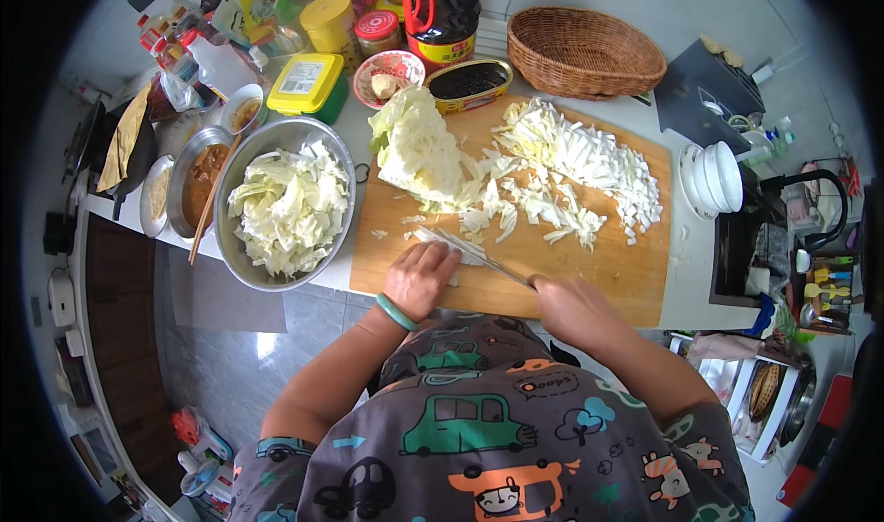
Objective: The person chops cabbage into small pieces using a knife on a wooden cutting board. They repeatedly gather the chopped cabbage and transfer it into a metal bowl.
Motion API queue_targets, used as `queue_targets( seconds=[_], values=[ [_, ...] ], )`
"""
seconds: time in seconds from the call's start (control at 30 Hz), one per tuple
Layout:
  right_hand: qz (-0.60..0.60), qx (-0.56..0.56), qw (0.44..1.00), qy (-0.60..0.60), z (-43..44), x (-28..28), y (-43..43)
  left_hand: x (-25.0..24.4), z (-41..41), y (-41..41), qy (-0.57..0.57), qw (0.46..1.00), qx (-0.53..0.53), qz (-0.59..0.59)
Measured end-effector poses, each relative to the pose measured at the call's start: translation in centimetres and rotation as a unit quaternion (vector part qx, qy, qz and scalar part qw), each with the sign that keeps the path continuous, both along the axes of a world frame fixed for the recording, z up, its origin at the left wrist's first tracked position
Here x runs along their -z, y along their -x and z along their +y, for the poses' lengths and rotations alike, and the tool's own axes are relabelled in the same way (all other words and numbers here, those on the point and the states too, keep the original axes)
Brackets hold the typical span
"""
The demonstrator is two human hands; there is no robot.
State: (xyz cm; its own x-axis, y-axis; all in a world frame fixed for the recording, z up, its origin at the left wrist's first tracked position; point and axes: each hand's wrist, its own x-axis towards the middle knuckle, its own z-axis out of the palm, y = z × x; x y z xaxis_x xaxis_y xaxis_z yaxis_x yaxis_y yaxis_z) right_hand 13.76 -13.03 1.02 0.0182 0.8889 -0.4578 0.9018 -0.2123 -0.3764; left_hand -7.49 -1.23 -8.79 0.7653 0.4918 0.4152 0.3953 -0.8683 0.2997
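My right hand (570,309) grips the handle of a kitchen knife (489,258), its blade angled up to the left above the wooden cutting board (608,280). With curled fingers, my left hand (423,273) presses a small white piece of cabbage (427,235) against the board, right beside the blade. Behind the hands sits a large cut portion of napa cabbage (421,156). Shredded cabbage (580,150) forms a long heap at the board's back right, with loose shreds (552,208) in front of it. The fingertips of my left hand are partly hidden.
A metal bowl of torn cabbage (219,232) stands left of the board, beside a bowl of brown sauce (174,208) with chopsticks (207,215). A wicker basket (587,45), an oval tin (507,97) and a soy sauce jug (442,11) line the back. White bowls (722,177) are stacked right, near the sink.
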Motion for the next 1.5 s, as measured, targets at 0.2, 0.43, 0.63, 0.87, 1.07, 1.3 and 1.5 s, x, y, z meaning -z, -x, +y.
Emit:
queue_targets(
  seconds=[0.2,0.43,0.63,0.87,1.07,1.3,1.5],
  values=[
    [0.038,0.036,0.998,-0.041,0.8,1.6,0.2,0.1,0.3,0.3,0.004,1.0,0.015,-0.026],
    [-0.025,-0.032,0.999,0.026,-0.6,-0.6,-0.3,0.2,0.2,0.4,0.015,1.0,0.013,0.005],
    [0.003,0.035,0.997,0.073,0.7,0.5,1.1,0.9,0.3,0.5,0.023,1.0,0.009,-0.012],
    [0.054,0.084,0.995,0.02,2.0,1.9,1.0,1.5,0.4,0.8,0.035,0.998,0.019,-0.057],
    [0.026,0.018,0.998,0.056,-0.5,-0.5,0.4,1.2,0.1,0.9,0.03,0.999,0.01,-0.034],
    [0.034,0.067,0.994,0.074,1.0,1.1,1.7,1.6,0.3,1.0,0.046,0.999,0.01,-0.019],
    [0.032,0.066,0.996,0.048,0.4,0.2,1.0,1.8,0.2,1.1,0.041,0.998,0.009,-0.052]
  ],
)
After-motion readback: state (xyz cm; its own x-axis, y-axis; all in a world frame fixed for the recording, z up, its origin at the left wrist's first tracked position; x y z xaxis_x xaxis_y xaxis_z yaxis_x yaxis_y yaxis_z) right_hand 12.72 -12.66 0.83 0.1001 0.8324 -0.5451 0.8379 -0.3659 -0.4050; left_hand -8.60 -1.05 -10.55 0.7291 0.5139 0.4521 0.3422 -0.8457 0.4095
